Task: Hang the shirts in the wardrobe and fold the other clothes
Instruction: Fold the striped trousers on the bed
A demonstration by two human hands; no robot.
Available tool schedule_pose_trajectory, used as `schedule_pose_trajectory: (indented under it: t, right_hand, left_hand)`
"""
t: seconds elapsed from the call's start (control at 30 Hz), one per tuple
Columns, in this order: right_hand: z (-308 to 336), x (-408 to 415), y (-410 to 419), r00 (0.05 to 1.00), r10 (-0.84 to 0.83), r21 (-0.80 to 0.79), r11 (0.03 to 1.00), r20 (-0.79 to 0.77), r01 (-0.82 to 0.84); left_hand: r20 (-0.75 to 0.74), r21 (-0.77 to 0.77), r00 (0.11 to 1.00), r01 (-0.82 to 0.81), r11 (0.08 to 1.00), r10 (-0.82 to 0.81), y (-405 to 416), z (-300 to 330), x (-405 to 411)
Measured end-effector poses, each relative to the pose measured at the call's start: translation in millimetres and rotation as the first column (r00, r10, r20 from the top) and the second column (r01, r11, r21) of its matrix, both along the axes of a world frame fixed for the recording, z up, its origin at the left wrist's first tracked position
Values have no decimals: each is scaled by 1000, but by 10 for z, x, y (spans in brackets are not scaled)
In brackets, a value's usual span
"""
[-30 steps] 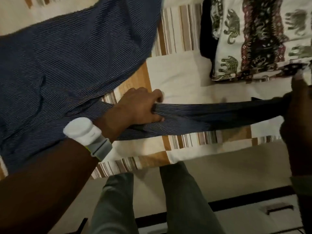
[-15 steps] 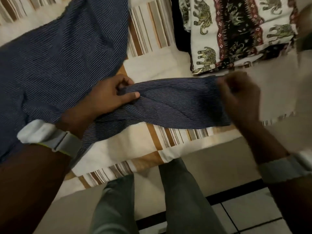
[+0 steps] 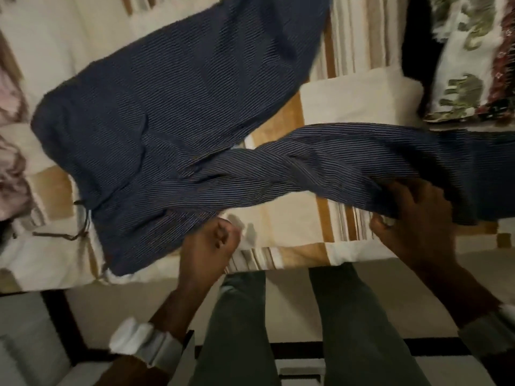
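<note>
Dark blue pinstriped trousers [image 3: 156,112] lie on the bed, their drawstring waist to the left. One leg runs toward the upper right. The other leg [image 3: 320,171] is twisted and stretches to the right. My right hand [image 3: 415,218] grips that leg near its far end, fingers curled round the cloth. My left hand [image 3: 211,243] sits at the near edge of the trousers below the crotch, fingers curled on the fabric's edge.
The bed has a cream, tan and striped cover [image 3: 359,112]. An elephant-print cloth [image 3: 462,98] lies at the upper right and a pinkish garment [image 3: 11,174] at the left edge. My grey-trousered legs [image 3: 354,330] stand against the bed on a tiled floor.
My left hand let go of the leg and dropped to the trousers' near edge. My right hand carried the leg's end lower and to the right. The view swung right.
</note>
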State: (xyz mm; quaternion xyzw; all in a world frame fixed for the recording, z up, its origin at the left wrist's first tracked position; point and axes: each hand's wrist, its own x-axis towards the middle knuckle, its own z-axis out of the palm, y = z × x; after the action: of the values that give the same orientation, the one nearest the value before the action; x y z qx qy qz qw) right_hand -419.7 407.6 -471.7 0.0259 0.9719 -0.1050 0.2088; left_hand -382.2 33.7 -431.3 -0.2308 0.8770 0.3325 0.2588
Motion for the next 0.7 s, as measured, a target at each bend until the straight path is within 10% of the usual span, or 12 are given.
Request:
schedule_pose_trajectory:
  t: [0.07, 0.13, 0.23, 0.3, 0.47, 0.7]
  right_hand:
    - [25, -41, -46, 999, 26, -7, 1000, -42, -26]
    - [38, -70, -183, 998, 62, -41, 997, -15, -62]
    - [8, -96, -315, 998, 61, -24, 998, 35, -60]
    - [24, -137, -377, 1000, -19, -8, 1000, -10, 19]
    - [286, -479, -322, 980, -190, -371, 907, 64, 200]
    - [177, -801, -42, 990, -81, -275, 955, 117, 111]
  left_hand:
    - [265, 130, 882, -433, 892, 389, 146, -56, 92]
    - [424, 243, 568, -821, 516, 705, 203, -74, 43]
    - [474, 407, 193, -913, -19, 859, 87, -176, -72]
    - [495, 437, 51, -877, -198, 867, 12, -201, -116]
    - [475, 537, 22, -800, -269, 880, -186, -182, -48]
    - [306, 498, 89, -863, -80, 948, -635, -295, 274]
